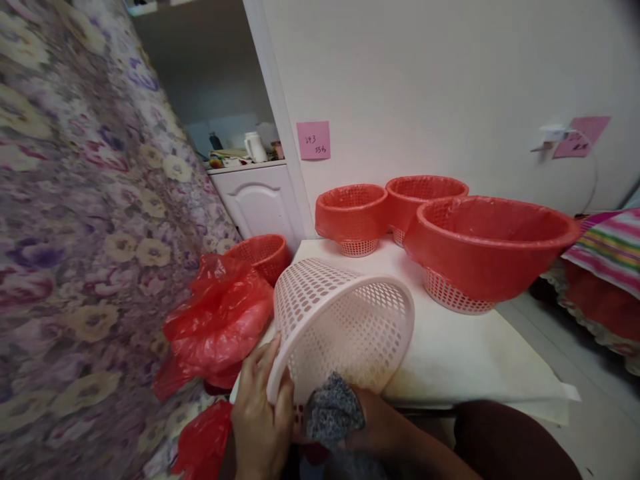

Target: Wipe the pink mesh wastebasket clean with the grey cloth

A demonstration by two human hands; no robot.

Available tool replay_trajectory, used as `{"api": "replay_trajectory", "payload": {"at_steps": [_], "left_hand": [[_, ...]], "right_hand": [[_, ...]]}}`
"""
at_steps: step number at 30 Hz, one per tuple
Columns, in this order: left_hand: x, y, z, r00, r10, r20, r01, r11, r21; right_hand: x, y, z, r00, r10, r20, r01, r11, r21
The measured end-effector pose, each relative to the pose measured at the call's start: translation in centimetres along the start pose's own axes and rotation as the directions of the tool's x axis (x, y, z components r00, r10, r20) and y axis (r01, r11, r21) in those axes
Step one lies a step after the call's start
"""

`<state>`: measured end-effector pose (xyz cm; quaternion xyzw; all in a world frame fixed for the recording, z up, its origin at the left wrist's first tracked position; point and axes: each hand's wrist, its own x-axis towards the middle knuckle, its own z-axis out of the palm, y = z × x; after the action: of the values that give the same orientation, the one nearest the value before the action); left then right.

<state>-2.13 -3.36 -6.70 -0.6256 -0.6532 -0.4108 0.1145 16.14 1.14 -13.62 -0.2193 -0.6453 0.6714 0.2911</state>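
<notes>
A pale pink perforated plastic basket point(313, 287) lies tilted on its side at the table's near edge, its mouth facing me. My left hand point(265, 400) grips the rim at its lower left, with the thumb inside and the fingers outside. A crumpled grey speckled cloth point(334, 410) is in my right hand point(370, 427), held at the lower lip of the basket's mouth. Part of the right hand's fingers is hidden behind the cloth.
Red bags line several baskets, including a large one point(500, 247) at the right and one point(351, 207) at the back of the white table point(450, 360). Left of the table sit crumpled red plastic bags point(225, 320) and a red basket point(263, 257). A floral curtain point(90, 233) hangs at far left.
</notes>
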Motion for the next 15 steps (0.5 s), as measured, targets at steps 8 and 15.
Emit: {"api": "replay_trajectory", "payload": {"at_steps": [8, 15], "left_hand": [[-1.3, 1.5, 3.4, 0.985, -0.168, 0.039, 0.173, 0.966, -0.192], [-0.9, 2.2, 2.6, 0.989, -0.067, 0.129, 0.071, 0.997, -0.026]], "right_hand": [[-0.3, -0.9, -4.9, 0.898, -0.134, -0.419, 0.016, 0.962, -0.273], [-1.1, -1.2, -8.9, 0.734, -0.305, -0.606, -0.437, 0.471, -0.766]]}}
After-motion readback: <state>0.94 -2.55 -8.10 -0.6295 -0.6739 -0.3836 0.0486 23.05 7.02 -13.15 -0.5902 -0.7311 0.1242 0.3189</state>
